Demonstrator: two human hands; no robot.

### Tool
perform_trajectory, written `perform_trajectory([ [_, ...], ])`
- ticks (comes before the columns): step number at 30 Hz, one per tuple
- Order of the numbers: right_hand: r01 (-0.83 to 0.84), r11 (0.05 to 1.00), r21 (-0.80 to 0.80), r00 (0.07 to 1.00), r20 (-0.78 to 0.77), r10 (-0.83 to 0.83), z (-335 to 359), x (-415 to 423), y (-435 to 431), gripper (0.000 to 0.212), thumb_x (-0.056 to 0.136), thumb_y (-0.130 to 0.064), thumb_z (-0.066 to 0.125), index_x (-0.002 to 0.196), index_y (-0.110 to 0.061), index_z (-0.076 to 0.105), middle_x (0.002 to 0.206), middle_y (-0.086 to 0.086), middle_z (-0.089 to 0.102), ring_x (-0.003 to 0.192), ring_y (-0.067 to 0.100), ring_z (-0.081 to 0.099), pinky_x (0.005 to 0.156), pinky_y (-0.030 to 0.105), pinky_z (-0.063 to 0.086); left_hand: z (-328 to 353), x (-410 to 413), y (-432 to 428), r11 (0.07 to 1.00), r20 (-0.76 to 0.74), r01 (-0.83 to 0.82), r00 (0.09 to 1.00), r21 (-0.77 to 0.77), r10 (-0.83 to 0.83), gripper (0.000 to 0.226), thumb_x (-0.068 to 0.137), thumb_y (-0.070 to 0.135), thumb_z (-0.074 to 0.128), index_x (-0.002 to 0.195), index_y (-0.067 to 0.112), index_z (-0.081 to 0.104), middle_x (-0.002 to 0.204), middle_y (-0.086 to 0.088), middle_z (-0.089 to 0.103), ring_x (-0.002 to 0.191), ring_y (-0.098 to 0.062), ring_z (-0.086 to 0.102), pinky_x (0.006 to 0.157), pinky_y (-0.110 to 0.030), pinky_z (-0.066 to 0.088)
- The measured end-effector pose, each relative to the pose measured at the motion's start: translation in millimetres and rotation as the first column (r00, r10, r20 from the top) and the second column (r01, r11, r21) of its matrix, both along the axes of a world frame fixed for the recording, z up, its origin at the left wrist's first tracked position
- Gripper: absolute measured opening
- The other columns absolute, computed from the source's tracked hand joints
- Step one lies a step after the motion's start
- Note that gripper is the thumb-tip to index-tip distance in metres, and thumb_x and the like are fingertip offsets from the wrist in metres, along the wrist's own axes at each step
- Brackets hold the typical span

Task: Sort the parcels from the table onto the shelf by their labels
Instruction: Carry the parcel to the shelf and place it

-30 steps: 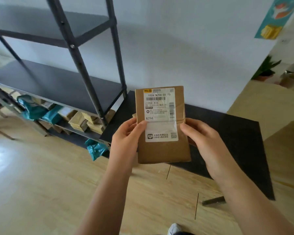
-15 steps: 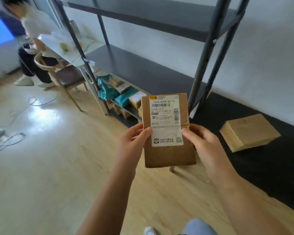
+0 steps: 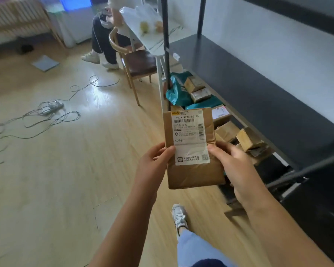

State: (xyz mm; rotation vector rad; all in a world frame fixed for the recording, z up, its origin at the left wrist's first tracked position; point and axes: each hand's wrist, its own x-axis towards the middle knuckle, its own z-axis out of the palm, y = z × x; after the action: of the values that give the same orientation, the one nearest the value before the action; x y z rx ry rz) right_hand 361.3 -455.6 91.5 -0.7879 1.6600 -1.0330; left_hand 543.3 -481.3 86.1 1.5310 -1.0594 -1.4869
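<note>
A wooden floor (image 3: 46, 170) strewn with cables (image 3: 46, 116) is seen at the left. In the middle a parcel (image 3: 195, 174) is held upright in the air, gripped at one edge by the left hand (image 3: 152, 166) and at the other by the right hand (image 3: 237, 170), its label (image 3: 189, 132) turned to the camera; "N294" can be read. Label reading is judged to be the step in hand; next, a matching place on the shelf (image 3: 258, 93) must be found. At the right, other parcels (image 3: 247, 139) are partly hidden under a board, and no shelf markings can be made out.

1 head camera (wide-angle), facing forward-down, close to parcel (image 3: 195, 174)
</note>
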Motion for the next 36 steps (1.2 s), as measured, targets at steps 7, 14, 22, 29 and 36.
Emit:
perform_trajectory([
  [7, -0.122, 0.993, 0.002, 0.992, 0.037, 0.122, 1, 25, -136, 0.025, 0.089, -0.044, 0.064, 0.112, -0.035, 0.060, 0.091, -0.010, 0.074, 0.077, 0.005, 0.071, 0.058, 0.019, 0.052, 1, 33, -118, 0.995, 0.046, -0.102, 0.994, 0.024, 0.101, 0.045, 0.088, 0.036, 0.066, 0.129, 0.018, 0.064, 0.113, 0.000, 0.075, 0.100, -0.013, 0.071, 0.088, -0.034, 0.057],
  [14, -0.180, 0.983, -0.033, 0.983, 0.038, 0.182, 7, 73, -255, 0.030, 0.090, -0.041, 0.064, 0.117, -0.027, 0.062, 0.093, -0.008, 0.073, 0.074, 0.005, 0.072, 0.055, 0.014, 0.052, 2, 76, -208, 0.968, 0.032, -0.249, 0.968, 0.015, 0.249, 0.022, 0.091, 0.027, 0.066, 0.107, 0.013, 0.065, 0.106, -0.006, 0.072, 0.100, -0.020, 0.068, 0.090, -0.038, 0.056],
  [22, -0.082, 0.995, -0.061, 0.997, 0.000, 0.082, 10, 136, -363, 0.030, 0.087, -0.042, 0.067, 0.113, -0.027, 0.064, 0.099, -0.007, 0.073, 0.085, 0.006, 0.070, 0.064, 0.020, 0.052, 2, 143, -337, 0.986, -0.029, -0.163, 0.986, -0.021, 0.162, 0.020, 0.090, 0.023, 0.068, 0.108, 0.015, 0.068, 0.109, -0.007, 0.073, 0.104, -0.021, 0.068, 0.093, -0.040, 0.054],
  [29, 0.127, 0.988, -0.085, 0.992, 0.032, -0.125, 18, 188, -431, 0.039, 0.080, -0.050, 0.069, 0.114, -0.031, 0.067, 0.096, -0.008, 0.078, 0.087, 0.011, 0.074, 0.085, 0.042, 0.058, 28, 192, -453, 0.996, -0.007, 0.054, 0.998, -0.076, -0.055, 0.036, 0.078, 0.037, 0.071, 0.110, 0.020, 0.072, 0.105, -0.002, 0.076, 0.102, -0.018, 0.070, 0.091, -0.040, 0.055],
  [36, 0.292, 0.945, -0.148, 0.955, -0.007, -0.296, 39, 196, -469, 0.042, 0.082, -0.053, 0.067, 0.119, -0.034, 0.064, 0.104, -0.015, 0.074, 0.095, 0.003, 0.069, 0.083, 0.028, 0.053, 38, 183, -533, 0.971, -0.047, 0.215, 0.974, -0.107, -0.221, 0.026, 0.089, 0.027, 0.068, 0.114, 0.021, 0.072, 0.107, 0.000, 0.076, 0.102, -0.013, 0.070, 0.078, -0.025, 0.051],
])
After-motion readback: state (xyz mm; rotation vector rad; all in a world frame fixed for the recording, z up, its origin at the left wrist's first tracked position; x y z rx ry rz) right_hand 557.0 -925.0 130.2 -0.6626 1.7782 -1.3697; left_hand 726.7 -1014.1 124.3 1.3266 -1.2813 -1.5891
